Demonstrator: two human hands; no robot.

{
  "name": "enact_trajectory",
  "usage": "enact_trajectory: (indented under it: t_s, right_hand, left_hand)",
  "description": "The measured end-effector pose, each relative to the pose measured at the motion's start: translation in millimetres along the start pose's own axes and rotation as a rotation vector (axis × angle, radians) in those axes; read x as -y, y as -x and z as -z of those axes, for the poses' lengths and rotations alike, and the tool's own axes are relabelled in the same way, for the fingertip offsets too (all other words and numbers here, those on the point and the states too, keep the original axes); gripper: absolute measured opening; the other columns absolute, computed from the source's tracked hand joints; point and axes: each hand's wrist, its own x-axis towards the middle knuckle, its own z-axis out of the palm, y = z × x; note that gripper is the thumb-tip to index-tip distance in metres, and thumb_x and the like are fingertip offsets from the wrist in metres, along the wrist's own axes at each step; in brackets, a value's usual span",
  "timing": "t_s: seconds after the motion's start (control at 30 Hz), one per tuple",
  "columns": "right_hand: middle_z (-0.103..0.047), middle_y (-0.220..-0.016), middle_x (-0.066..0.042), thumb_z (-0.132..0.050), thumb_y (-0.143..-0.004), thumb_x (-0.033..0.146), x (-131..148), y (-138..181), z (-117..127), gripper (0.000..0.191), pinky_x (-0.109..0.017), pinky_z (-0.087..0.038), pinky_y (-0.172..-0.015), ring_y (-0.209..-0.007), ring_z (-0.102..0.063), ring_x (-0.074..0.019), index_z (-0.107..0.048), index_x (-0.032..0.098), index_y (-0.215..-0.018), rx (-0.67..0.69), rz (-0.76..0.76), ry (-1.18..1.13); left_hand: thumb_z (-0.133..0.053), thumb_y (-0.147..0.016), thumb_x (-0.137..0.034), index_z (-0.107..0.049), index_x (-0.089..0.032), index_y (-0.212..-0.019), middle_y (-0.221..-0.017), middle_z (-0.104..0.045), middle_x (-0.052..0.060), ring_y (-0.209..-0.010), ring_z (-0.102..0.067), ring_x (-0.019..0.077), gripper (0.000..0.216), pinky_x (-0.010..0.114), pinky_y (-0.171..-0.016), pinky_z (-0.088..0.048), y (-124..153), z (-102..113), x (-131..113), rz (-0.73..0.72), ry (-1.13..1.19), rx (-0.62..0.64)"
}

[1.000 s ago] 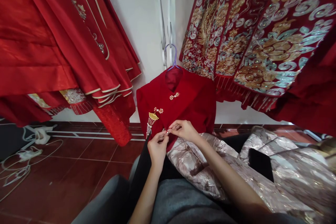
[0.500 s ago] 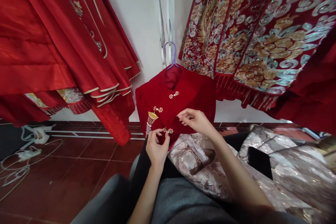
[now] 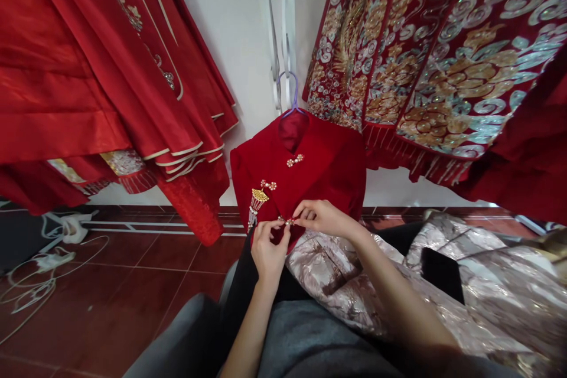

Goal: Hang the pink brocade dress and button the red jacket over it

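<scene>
A red jacket point(image 3: 325, 174) hangs by its collar from a purple hanger point(image 3: 295, 93), its lower part near my lap. Flower-shaped beaded frog buttons point(image 3: 295, 160) run down its front, and a gold fan-shaped pendant point(image 3: 259, 196) with bead tassels hangs at the left. My left hand point(image 3: 269, 249) pinches the lowest beaded frog button point(image 3: 289, 221) between thumb and fingers. Closed in a pinch, my right hand point(image 3: 326, 218) meets that button's right end. Whatever lies between its fingertips is too small to make out.
Red garments point(image 3: 101, 71) hang at the left, an embroidered red garment point(image 3: 411, 71) at the right. Shiny pale fabric point(image 3: 354, 283) lies beside my lap, with a black phone point(image 3: 442, 274) on it. White cables point(image 3: 53, 260) trail over the tiled floor point(image 3: 146, 283).
My right hand has moved down and left from above the jacket to the lowest frog button. My left hand stays at that button, shifted slightly.
</scene>
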Motion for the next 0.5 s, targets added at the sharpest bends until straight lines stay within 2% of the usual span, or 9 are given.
enact_trajectory:
  t_s: [0.2,0.37,0.5]
  right_hand:
    - [-0.070,-0.079,-0.003,-0.065,-0.079,0.032,-3,0,0,0.021,-0.024,-0.051,-0.066,-0.071,-0.066,-0.0143,-0.064,0.018,-0.095,0.015,-0.001,0.007]
    - [-0.068,-0.073,-0.001,-0.070,-0.075,0.033,0,-3,-4,0.022,-0.022,-0.047,-0.060,-0.066,-0.064,-0.0136,-0.062,0.018,-0.089,-0.011,-0.007,0.065]
    - [-0.066,-0.069,0.000,-0.070,-0.075,0.033,2,-3,-6,0.019,-0.021,-0.044,-0.058,-0.063,-0.062,-0.0127,-0.063,0.018,-0.083,-0.045,-0.016,0.131]
  left_hand:
    - [-0.062,-0.082,-0.030,-0.066,-0.021,-0.082,-0.078,-0.061,0.001,-0.064,-0.051,0.0127,0.010,0.025,-0.064,-0.042,0,-1,2,-0.012,0.001,0.001]
    - [-0.064,-0.080,-0.032,-0.064,-0.021,-0.079,-0.077,-0.061,0.000,-0.063,-0.050,0.0119,0.011,0.024,-0.062,-0.043,1,-1,-2,-0.014,0.040,0.005]
    - [-0.060,-0.083,-0.034,-0.063,-0.020,-0.081,-0.080,-0.062,0.001,-0.064,-0.053,0.0111,0.015,0.021,-0.054,-0.042,-15,1,-4,-0.002,0.141,0.058]
